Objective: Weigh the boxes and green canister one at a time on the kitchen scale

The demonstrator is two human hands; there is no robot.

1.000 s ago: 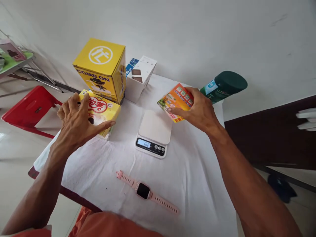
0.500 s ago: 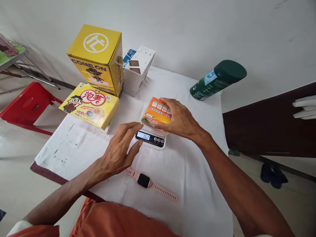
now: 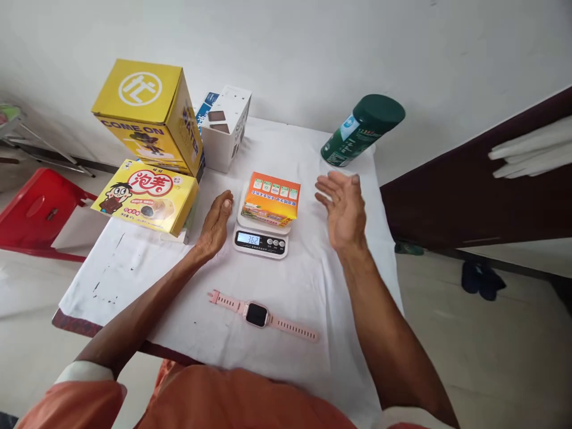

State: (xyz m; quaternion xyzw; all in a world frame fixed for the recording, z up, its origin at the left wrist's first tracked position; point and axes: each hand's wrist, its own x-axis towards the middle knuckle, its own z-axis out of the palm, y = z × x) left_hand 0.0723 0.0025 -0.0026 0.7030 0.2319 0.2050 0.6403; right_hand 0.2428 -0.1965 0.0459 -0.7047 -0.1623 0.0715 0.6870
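Observation:
An orange and yellow packet (image 3: pixel 270 199) rests on the white platform of a small digital scale (image 3: pixel 261 243), whose display reads 362. To the left of the scale, my left hand (image 3: pixel 217 225) is held edge-on with its fingers stretched out, touching neither packet nor scale. On the other side, my right hand (image 3: pixel 345 211) is open, palm turned inward, fingers extended and holding nothing. A pink-strapped smartwatch (image 3: pixel 257 314) lies stretched out on the cloth in front of the scale.
Left of the scale stand a tall yellow box (image 3: pixel 143 113), a yellow snack box (image 3: pixel 147 193) and a white box (image 3: pixel 226 131). A dark green canister (image 3: pixel 361 129) is at the back right. The white-clothed table (image 3: pixel 304 274) meets a wall; a red chair (image 3: pixel 40 208) stands left.
My right hand has let go of the orange packet and moved right, away from it. My left hand has drawn back left from the scale. The view has shifted slightly.

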